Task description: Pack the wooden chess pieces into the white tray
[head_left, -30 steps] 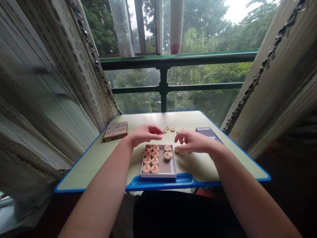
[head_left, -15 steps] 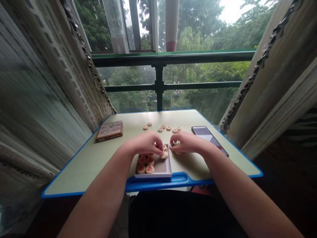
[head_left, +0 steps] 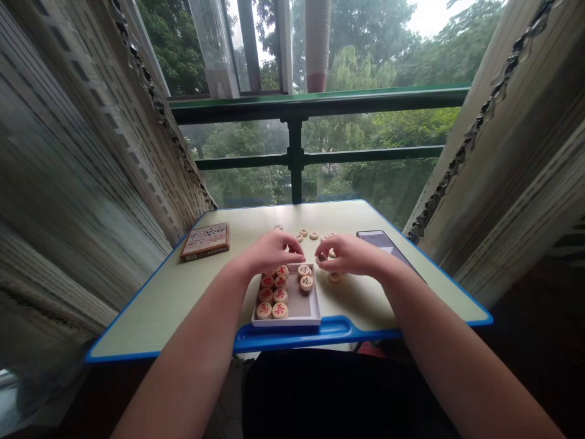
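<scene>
Along our table's (head_left: 159, 305) near edge we find a white-walled tray (head_left: 286, 322): red-marked cream discs (head_left: 280, 296) line its left edge, black-marked cream discs (head_left: 306, 283) its far right corner. The table is pale yellow-green, rimmed blue; by its left edge, a brown box (head_left: 205, 242) bears dark script.

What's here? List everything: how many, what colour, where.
Table: one, cream, centre
Tray: one, white, near edge
Red-marked pieces: at least seven, tan, tray's left
Black-marked pieces: at least two, tan, tray's right
Loose pieces: several, tan, on table
Box: one, brown, table's left
Phone: one, dark, table's right
Curtains: two, greyish, both sides
Railing: one, green, behind table
Pipe: one, pale, above railing
Trees: many, green, outside
Left hand: one, bare, tray's far edge
Right hand: one, bare, beside tray
</scene>
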Demonstrator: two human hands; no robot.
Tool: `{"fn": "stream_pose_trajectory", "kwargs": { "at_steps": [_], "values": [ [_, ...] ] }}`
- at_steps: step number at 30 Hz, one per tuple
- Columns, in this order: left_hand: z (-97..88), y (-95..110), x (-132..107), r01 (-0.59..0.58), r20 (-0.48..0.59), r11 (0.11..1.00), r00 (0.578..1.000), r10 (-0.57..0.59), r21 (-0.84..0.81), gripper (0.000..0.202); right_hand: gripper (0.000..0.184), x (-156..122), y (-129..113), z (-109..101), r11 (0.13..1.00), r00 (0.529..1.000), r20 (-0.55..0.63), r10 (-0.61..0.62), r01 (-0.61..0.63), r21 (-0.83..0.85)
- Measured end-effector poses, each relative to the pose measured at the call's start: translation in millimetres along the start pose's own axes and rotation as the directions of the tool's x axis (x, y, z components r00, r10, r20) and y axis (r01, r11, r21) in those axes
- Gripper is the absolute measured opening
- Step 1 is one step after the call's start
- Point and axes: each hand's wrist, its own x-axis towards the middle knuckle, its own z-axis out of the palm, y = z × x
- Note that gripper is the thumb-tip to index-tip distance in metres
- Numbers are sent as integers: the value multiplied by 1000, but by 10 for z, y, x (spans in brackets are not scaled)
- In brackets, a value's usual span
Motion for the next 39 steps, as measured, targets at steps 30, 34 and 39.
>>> {"fn": "stream_pose_trajectory", "kwargs": {
  "at_steps": [30,34,39],
  "values": [
    [-25,-162,119,66,-527,905,794,-303,-421,51,17,-168,-278,142,947,939,-120,-322,319,-50],
    [-9,-217,164,77,-604,909,724,-333,-409,43,19,-168,-349,234,926,931,-31,-364,358,-117],
    [-21,-188,153,17,-538,880,786,-306,-475,37,25,-150,-393,308,911,929,-33,-368,353,-215]
  ]
}}
